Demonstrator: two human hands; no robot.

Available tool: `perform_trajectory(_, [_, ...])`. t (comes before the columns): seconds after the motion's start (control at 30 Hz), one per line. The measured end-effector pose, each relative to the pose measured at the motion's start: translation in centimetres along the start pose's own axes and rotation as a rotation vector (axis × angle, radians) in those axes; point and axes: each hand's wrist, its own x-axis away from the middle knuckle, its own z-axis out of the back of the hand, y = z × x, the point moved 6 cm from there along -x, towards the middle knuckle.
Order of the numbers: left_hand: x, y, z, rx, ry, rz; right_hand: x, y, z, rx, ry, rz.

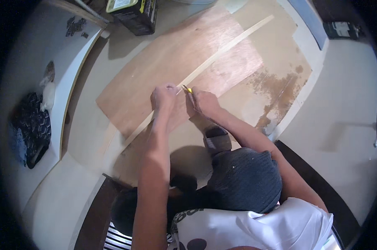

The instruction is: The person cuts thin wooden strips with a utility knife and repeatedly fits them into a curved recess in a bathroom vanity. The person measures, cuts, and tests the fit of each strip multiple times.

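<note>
A reddish-brown plywood sheet [188,62] lies on the floor in front of me. Across it runs a long pale wooden strip [221,52], from upper right to lower left. My left hand [164,97] presses down on the strip near its middle, fingers curled over it. My right hand [203,103] is shut on a yellow utility knife [189,90], whose tip sits at the strip's edge, right beside my left hand. My knee in dark trousers [242,179] is bent below the hands.
A larger pale board [280,54] with brown stains lies under the plywood. A black and yellow box [134,14] stands at the top. A dark patterned bag [30,129] and white cloth [48,93] rest at left. A slipper [216,139] shows by my knee.
</note>
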Motion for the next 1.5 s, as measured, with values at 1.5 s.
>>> perform_trajectory(1.5, [-0.7, -1.3, -1.2, 0.208, 0.144, 0.013, -1.2, -0.6, -1.5, 0.216, -0.076, 0.053])
